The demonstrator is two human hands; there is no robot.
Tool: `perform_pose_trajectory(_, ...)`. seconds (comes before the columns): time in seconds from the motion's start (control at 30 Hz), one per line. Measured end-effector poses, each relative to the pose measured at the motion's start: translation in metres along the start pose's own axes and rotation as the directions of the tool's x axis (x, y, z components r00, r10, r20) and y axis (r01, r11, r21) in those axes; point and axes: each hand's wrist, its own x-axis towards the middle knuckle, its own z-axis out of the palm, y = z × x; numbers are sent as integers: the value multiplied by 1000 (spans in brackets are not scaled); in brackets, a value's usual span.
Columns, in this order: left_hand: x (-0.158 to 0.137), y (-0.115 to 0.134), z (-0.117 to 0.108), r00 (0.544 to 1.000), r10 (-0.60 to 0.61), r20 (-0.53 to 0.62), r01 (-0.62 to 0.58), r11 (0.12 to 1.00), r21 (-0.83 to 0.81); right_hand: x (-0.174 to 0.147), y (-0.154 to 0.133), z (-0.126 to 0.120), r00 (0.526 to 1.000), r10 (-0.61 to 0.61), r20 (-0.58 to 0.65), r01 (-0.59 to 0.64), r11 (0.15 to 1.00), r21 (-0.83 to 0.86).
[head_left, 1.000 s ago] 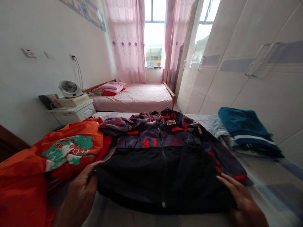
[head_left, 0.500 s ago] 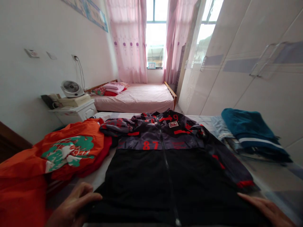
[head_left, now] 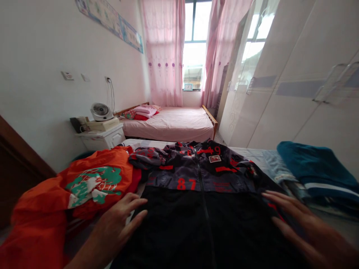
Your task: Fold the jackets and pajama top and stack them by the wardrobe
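Note:
A black zip-up jacket (head_left: 179,220) with a grey and red patterned top half and a red "87" lies spread front-up before me, its zipper closed along the visible length. My left hand (head_left: 117,220) is at the jacket's left edge, thumb and fingers apart, nothing held. Over the right edge, by the sleeve, is my right hand (head_left: 303,220), also with fingers apart and slightly blurred. Whether the fingertips touch the cloth, I cannot tell. The jacket's lower hem is out of view.
Orange clothing (head_left: 103,164) with a green and white print lies at the left. On the right sits a folded teal stack (head_left: 314,160). Beyond are a pink-covered bed (head_left: 174,119), a white cabinet (head_left: 103,138) with a fan (head_left: 101,111), and a tall wardrobe (head_left: 297,112).
Both hands have moved up from the jacket's lower corners toward the middle of its sides, and their fingers have spread. The camera view has shifted; the jacket still lies flat.

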Motion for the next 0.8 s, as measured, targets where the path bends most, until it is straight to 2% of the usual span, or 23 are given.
perform_pose_trajectory(0.1,28,11,34,994,102,-40,-98,991,92,60,-58,32,979,-128,159,121,991,50)
perform_pose_trajectory(0.2,38,-2,73,987,161,-1,-158,968,195,84,-93,88,951,-187,245,177,982,64)
perform_pose_trajectory(0.27,39,-17,92,980,199,7,-194,946,259,84,-96,127,941,-192,278,188,981,42)
perform_pose_trajectory(0.37,37,-35,106,965,264,-6,-247,910,333,73,-80,169,934,-180,309,187,982,5)
perform_pose_trajectory(0.5,36,-38,103,953,300,-33,-272,901,339,66,-58,191,933,-230,278,244,970,-18)
perform_pose_trajectory(0.6,53,-30,85,980,198,-30,-185,951,249,67,-52,195,929,-271,252,291,955,-48)
perform_pose_trajectory(0.7,93,-24,59,994,54,-96,-33,978,208,68,-49,200,925,-308,220,331,941,-75)
perform_pose_trajectory(0.8,145,-26,44,986,31,-165,3,979,204,69,-47,204,920,-345,186,366,926,-94)
